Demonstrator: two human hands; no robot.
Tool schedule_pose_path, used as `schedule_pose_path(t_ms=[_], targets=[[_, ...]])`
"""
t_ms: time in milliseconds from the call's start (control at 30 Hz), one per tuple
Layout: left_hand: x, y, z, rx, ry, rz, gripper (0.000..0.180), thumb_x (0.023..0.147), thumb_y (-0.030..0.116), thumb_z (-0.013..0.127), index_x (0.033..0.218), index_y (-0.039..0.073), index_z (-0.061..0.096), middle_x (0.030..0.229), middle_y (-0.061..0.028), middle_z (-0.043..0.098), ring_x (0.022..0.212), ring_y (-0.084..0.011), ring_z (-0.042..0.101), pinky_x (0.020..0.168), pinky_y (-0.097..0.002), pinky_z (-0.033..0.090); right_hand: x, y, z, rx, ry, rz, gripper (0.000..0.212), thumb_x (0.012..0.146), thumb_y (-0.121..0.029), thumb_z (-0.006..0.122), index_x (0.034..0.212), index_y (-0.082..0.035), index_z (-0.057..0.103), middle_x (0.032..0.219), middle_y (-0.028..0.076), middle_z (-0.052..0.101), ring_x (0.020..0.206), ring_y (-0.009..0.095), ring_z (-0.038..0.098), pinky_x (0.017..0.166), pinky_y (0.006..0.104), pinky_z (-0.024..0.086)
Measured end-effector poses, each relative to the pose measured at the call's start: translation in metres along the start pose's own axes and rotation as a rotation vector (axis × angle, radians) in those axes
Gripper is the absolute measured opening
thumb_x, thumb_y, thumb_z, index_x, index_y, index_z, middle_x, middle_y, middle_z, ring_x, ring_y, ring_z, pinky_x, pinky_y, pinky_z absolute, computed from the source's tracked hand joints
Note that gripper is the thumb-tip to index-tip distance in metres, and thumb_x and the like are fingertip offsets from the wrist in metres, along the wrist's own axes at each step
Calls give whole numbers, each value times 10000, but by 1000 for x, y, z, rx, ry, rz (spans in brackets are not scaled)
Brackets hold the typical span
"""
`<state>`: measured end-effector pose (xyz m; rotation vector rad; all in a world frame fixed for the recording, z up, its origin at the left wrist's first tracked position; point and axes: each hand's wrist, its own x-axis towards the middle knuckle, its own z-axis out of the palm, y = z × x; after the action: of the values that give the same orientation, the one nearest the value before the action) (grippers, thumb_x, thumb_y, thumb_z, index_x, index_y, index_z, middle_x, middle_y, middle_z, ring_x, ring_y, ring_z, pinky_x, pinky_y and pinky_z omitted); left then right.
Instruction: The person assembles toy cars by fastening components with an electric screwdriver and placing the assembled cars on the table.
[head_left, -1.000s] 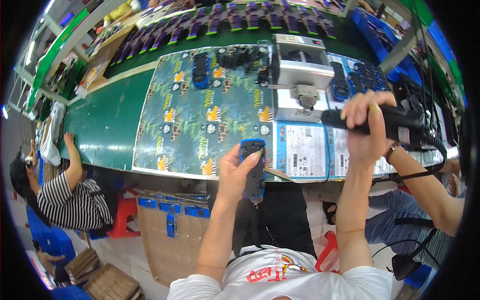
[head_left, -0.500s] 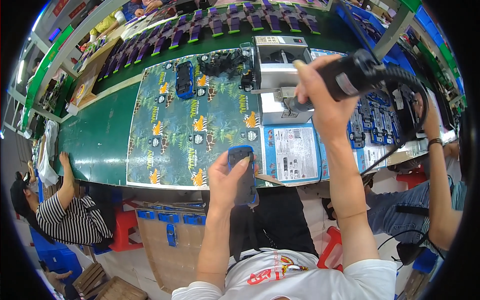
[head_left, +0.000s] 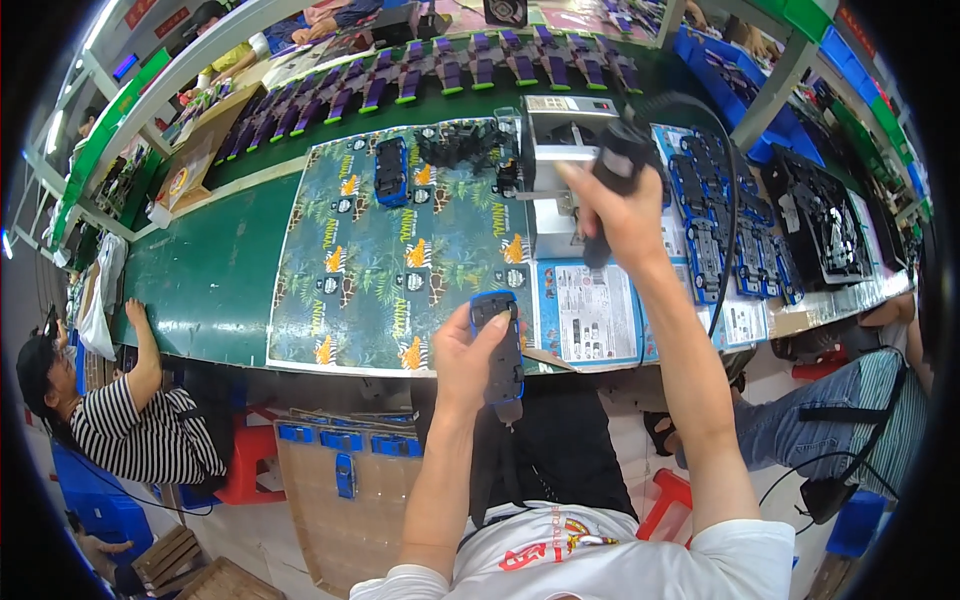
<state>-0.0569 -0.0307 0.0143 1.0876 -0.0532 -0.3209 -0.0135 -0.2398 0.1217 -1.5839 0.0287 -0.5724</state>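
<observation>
My left hand [head_left: 462,360] is closed round a toy car [head_left: 508,365] near the table's front edge. The car has a blue rim, and its black underside faces up under my thumb. My right hand [head_left: 632,220] grips a black electric screwdriver [head_left: 622,158], which stands nearly upright with its lower end down. Behind that lower end is a silver screw feeder [head_left: 552,222]; whether the bit touches anything cannot be made out. Another blue-and-black toy car [head_left: 391,172] lies on the printed sheet, beside a heap of black parts [head_left: 465,148].
Rows of car undersides [head_left: 708,255] lie right of the feeder, near a black tray [head_left: 815,220]. The screwdriver's cable [head_left: 735,230] hangs at the right. Purple parts [head_left: 445,75] line the green belt behind. A cardboard tray [head_left: 365,520] with blue cars stands below the table. A person in stripes [head_left: 145,435] sits left.
The screwdriver has swung from a slant to nearly upright, and its lower end has come away from the feeder's front. My left hand still holds the car. The whole view has shifted slightly.
</observation>
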Motion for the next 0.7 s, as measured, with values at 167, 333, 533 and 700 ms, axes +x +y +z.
schedule_pose_path(t_ms=[167, 333, 533, 700], targets=[[3, -1, -1, 52, -11, -17, 216, 913, 70, 654, 1112, -14, 641, 981, -130, 712, 822, -170, 705, 720, -310, 592, -26, -22, -19, 468, 70, -113, 134, 892, -105, 676, 880, -38, 560, 594, 30, 518, 451, 123, 487, 489, 283, 442], [3, 0, -1, 27, -14, -20, 215, 919, 86, 659, 1114, -2, 637, 984, -130, 713, 825, -160, 700, 711, -296, 585, -20, -40, -20, 526, 25, -201, 194, 991, -240, 531, 874, -85, 531, 610, 12, 437, 513, 127, 442, 546, 292, 381], [4, -5, -2, 34, -12, -12, 213, 919, 89, 666, 1112, 3, 639, 980, -114, 716, 823, -149, 698, 717, -289, 582, -21, -34, -21, 566, 32, -240, 189, 988, -244, 537, 884, -87, 547, 618, 12, 449, 523, 127, 444, 564, 295, 386], [3, -7, -1, 82, 1, 16, 209, 917, 86, 666, 1107, 4, 644, 975, -112, 716, 821, -148, 699, 715, -285, 579, -8, -29, -19, 445, 202, -382, 102, 926, -94, 632, 914, -38, 548, 626, 25, 498, 517, 129, 500, 570, 307, 474]])
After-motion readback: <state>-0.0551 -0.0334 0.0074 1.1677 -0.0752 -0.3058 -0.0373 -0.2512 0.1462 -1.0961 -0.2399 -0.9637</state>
